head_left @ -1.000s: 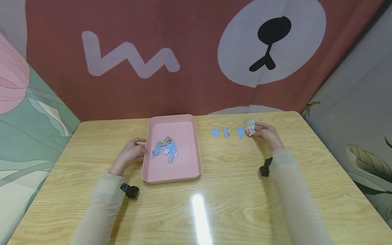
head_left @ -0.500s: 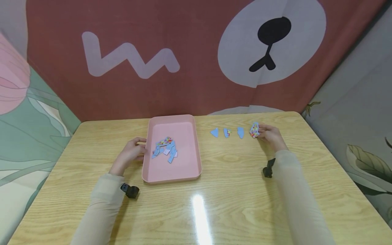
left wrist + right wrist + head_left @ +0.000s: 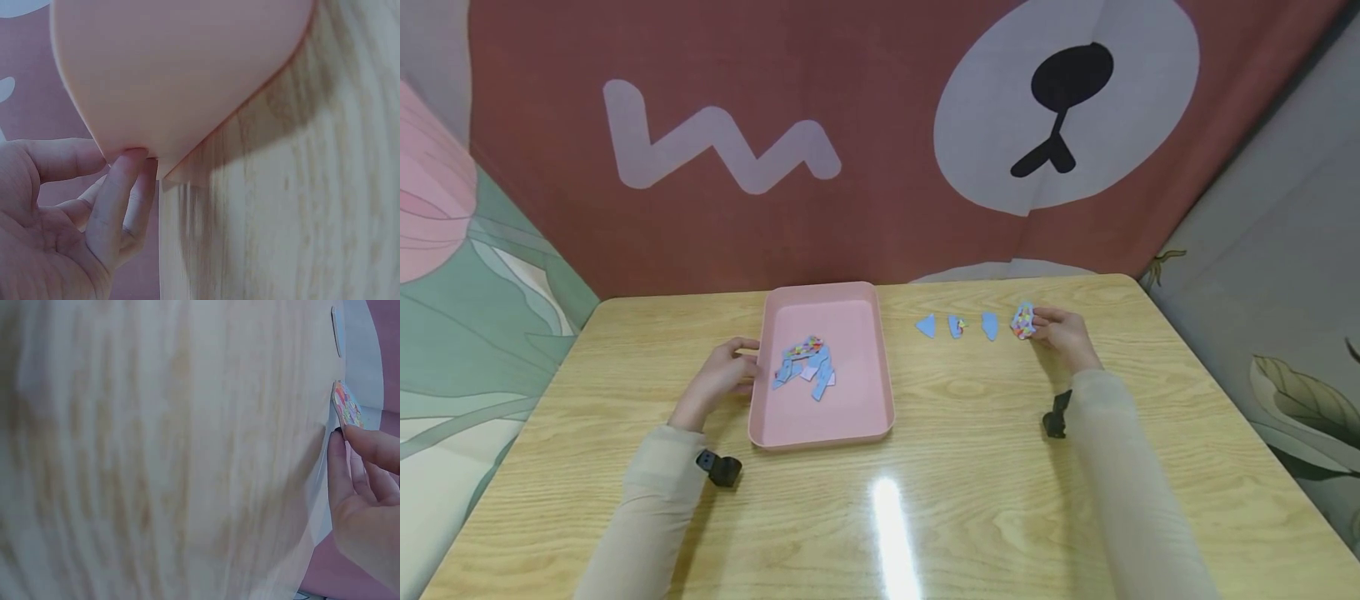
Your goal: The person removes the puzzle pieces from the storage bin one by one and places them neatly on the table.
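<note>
My left hand [image 3: 718, 379] holds the left edge of a pink tray [image 3: 857, 408]; in the left wrist view its thumb [image 3: 115, 200] lies on the tray's outer wall [image 3: 181, 69]. Inside the tray is a loose pile of blue puzzle pieces [image 3: 822, 375], some with multicoloured specks. At the back right, my right hand [image 3: 1063, 337] pinches a speckled, blue-edged puzzle piece [image 3: 1022, 321] by its right side. The right wrist view shows this piece [image 3: 347, 406] tilted up from the table. Three smaller blue pieces [image 3: 989, 326] lie in a row to its left.
The wooden table [image 3: 970, 500] ends at a red-brown cloth [image 3: 880, 217] hanging close behind the tray and the row. Patterned cloths hang at both sides. Each wrist carries a small black camera [image 3: 722, 469]. A light reflection crosses the front of the table.
My right hand has shifted slightly right and toward me with the speckled puzzle piece, widening its gap from the row, and now barely moves. The left hand and tray stay put.
</note>
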Tool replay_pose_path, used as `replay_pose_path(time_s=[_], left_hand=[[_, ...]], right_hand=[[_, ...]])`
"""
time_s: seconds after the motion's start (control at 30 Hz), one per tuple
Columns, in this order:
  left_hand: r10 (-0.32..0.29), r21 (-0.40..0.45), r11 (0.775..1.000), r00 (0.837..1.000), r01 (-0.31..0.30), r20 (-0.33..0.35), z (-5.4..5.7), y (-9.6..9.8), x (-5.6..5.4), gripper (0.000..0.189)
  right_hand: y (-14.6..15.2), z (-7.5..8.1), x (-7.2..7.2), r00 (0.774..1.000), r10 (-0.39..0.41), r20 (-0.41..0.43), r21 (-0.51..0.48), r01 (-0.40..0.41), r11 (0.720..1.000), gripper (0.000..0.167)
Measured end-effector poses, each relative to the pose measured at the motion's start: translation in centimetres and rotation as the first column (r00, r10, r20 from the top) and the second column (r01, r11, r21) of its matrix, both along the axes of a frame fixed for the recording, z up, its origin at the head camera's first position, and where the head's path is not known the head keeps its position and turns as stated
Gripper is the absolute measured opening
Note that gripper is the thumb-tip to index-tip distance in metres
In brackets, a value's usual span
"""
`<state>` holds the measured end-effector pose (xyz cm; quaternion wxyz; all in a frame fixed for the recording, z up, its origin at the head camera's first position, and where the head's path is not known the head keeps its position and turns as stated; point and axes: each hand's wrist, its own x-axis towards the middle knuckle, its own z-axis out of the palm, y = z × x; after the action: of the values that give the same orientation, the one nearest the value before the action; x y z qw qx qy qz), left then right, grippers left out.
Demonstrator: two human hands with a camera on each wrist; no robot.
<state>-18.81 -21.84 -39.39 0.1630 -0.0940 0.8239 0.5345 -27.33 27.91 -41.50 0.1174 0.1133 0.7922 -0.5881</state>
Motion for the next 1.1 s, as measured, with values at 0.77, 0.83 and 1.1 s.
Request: replay_pose_path(time_s=[0.77, 0.83, 1.1], left_hand=[[0.013, 0.007, 1.0, 1.0, -0.013, 0.007, 0.0, 0.0, -0.1, 0.056], [0.011, 0.007, 1.0, 1.0, -0.011, 0.008, 0.1, -0.1, 0.0, 0.056], [-0.005, 0.001, 1.0, 1.0, 0.005, 0.004, 0.0, -0.1, 0.0, 0.059]], right_hand=[[-4.6, 2.0, -0.2, 0.989, 0.06, -0.138, 0.091, -0.047, 0.995, 0.052], [-6.2, 2.4, -0.3, 0.984, 0.104, -0.146, 0.099, -0.09, 0.991, 0.05], [-13.5, 3.1, 0.2, 0.94, 0.291, -0.176, 0.069, -0.283, 0.957, 0.046]])
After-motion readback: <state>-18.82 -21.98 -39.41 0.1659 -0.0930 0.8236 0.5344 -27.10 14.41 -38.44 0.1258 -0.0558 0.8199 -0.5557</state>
